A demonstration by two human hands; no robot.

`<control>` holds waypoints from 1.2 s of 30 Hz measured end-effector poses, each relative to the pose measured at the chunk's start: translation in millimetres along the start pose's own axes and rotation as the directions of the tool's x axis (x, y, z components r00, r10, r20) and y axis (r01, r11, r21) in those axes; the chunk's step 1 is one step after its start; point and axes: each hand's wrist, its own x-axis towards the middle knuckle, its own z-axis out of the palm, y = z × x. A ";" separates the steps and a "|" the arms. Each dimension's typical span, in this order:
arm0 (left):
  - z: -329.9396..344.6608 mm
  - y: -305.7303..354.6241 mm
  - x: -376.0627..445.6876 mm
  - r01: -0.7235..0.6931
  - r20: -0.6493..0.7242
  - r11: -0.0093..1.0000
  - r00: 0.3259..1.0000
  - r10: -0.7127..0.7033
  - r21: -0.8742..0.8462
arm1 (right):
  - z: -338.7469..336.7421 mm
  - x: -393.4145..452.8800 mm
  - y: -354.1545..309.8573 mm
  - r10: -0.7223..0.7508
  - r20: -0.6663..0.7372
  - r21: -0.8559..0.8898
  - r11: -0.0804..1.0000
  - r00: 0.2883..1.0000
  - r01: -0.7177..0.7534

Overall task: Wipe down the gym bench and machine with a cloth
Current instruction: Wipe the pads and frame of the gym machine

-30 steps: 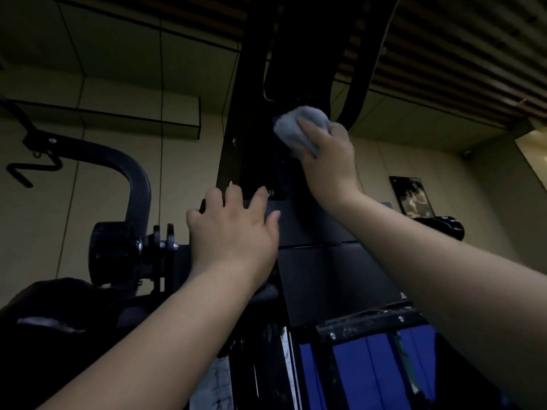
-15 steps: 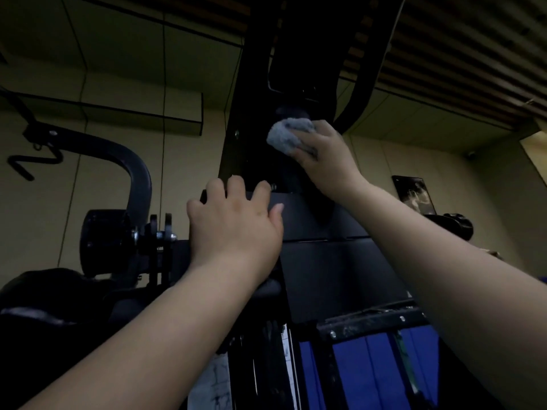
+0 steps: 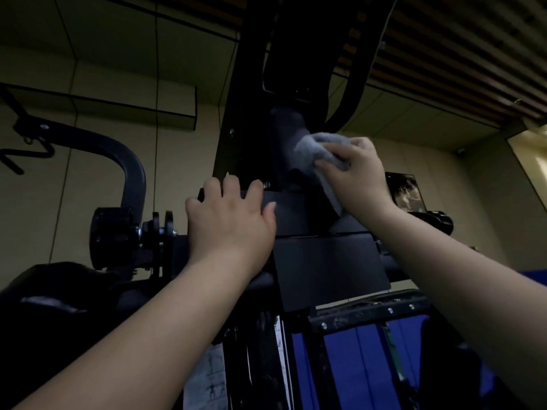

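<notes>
Dim gym, beige walls (image 3: 97, 184). Black machine (image 3: 325, 261) fills the centre; curved arm (image 3: 130, 170) at 9 o'clock. Left hand (image 3: 229, 223), fingers spread, lies flat on its top plate. Right hand (image 3: 355, 173), at 1 o'clock, pinches a grey cloth (image 3: 318, 149) against the upright.

Pretty dim room: beige panelled wall (image 3: 97, 69) split by thin dark seams fills everything from 9 to 11 o'clock. A slatted ceiling (image 3: 461, 45) of brown strips runs across 1 to 2 o'clock. A small dark framed picture (image 3: 407, 192) hangs at 3 o'clock, and there's blue padding (image 3: 358, 368) down at 5 o'clock.
</notes>
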 end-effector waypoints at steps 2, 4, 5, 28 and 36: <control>-0.4 -0.4 0.0 0.000 -0.003 1.000 1.000 0.000 -0.001 | 9.4 9.1 -0.6 0.091 -0.103 0.018 0.996 0.991 -0.090; -0.3 -1.2 0.5 0.000 -0.001 1.000 1.000 0.000 -0.012 | 23.5 17.9 -0.6 0.167 -0.092 -0.002 0.986 0.982 -0.168; -0.1 -1.4 0.5 -0.002 -0.002 1.000 1.000 0.002 -0.016 | 31.3 19.5 0.6 0.183 -0.049 -0.040 0.982 0.982 -0.185; 1.7 -6.4 -10.2 -0.044 -0.014 0.997 0.999 0.043 -0.059 | 20.7 -34.0 19.7 -0.128 0.099 -0.158 0.977 0.987 0.143; 2.0 -9.3 -17.3 -0.091 -0.031 0.990 0.996 0.088 -0.111 | 2.4 -15.8 40.4 0.178 0.004 -0.183 0.968 0.984 -0.174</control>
